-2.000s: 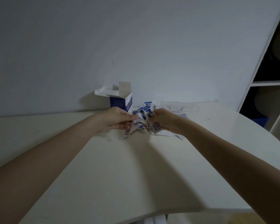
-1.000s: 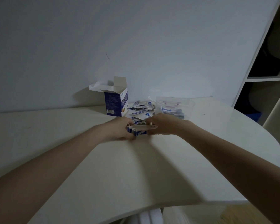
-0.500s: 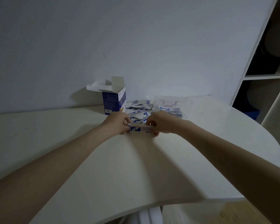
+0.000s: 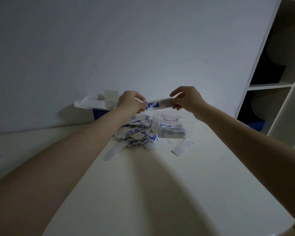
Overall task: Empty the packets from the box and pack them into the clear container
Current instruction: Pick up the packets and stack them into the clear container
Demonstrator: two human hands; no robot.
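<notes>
Both hands hold a flat stack of white-and-blue packets [image 4: 157,104] in the air, above the table. My left hand [image 4: 130,102] grips its left end and my right hand [image 4: 186,99] grips its right end. Just below and slightly right stands the clear container [image 4: 189,124], with a layer of packets stacked inside. A loose heap of packets [image 4: 137,132] lies on the table left of the container. The open blue-and-white box [image 4: 99,107] stands upright behind my left hand, partly hidden by it.
Two loose white strips lie on the white table [image 4: 160,184]: one strip [image 4: 113,151] in front of the heap, another strip [image 4: 181,148] in front of the container. A grey wall stands behind. White shelving [image 4: 279,86] stands at the right, past the table's curved edge.
My hands gathered packets from the heap, squared them into a stack on the table, then lifted the stack up and back until it hangs above the container.
</notes>
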